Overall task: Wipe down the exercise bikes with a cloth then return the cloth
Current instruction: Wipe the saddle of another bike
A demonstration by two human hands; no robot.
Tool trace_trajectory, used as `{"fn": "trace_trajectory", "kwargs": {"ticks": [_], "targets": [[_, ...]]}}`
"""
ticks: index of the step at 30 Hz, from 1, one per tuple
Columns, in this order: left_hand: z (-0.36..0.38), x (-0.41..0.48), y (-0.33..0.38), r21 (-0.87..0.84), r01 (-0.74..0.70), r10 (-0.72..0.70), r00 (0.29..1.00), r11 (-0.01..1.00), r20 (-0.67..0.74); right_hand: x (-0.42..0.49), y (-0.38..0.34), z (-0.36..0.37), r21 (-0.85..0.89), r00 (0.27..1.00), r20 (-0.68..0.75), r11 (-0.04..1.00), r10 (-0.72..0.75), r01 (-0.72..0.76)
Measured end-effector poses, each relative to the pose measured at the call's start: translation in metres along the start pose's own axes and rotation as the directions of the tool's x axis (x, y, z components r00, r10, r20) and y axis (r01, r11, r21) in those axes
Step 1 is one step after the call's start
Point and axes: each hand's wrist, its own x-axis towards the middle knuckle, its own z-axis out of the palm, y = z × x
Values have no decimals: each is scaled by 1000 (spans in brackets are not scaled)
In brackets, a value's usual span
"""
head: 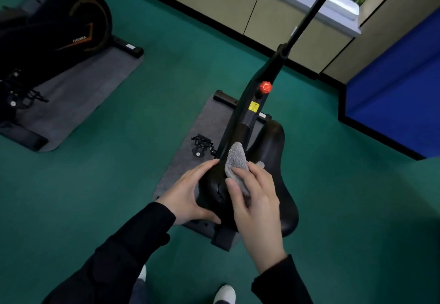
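"HANMA" read on flywheel housing (78,30) of far exercise bike (47,30); yellow stickers illegible.

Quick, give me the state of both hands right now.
Left hand: open, fingers laid flat against the side of the saddle.
Right hand: holding the grey cloth, pressing it on the saddle.
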Motion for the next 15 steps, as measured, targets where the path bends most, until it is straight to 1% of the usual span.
{"fn": "trace_trajectory", "kwargs": {"ticks": [3,5,8,10,12,15], "targets": [[1,0,0,5,-15,15,1000,1000,-12,0,3,-4,11,997,-72,1000,-25,26],[1,-1,-1,21,-19,19,1000,1000,-11,-5,6,-6,4,997,-70,999,-39,40],[2,0,-2,9,-34,34,999,999,-6,-18,6,-9,9,992,-5,992,-125,125],[2,1,-2,4,-48,48,999,999,-10,-16,3,-9,42,982,75,984,-175,172],[3,2,-3,8,-59,59,998,998,-21,1,0,-4,42,975,139,985,-173,169],[4,0,-3,-33,-69,67,996,997,-51,23,-6,4,-14,975,178,991,-132,136]]}}
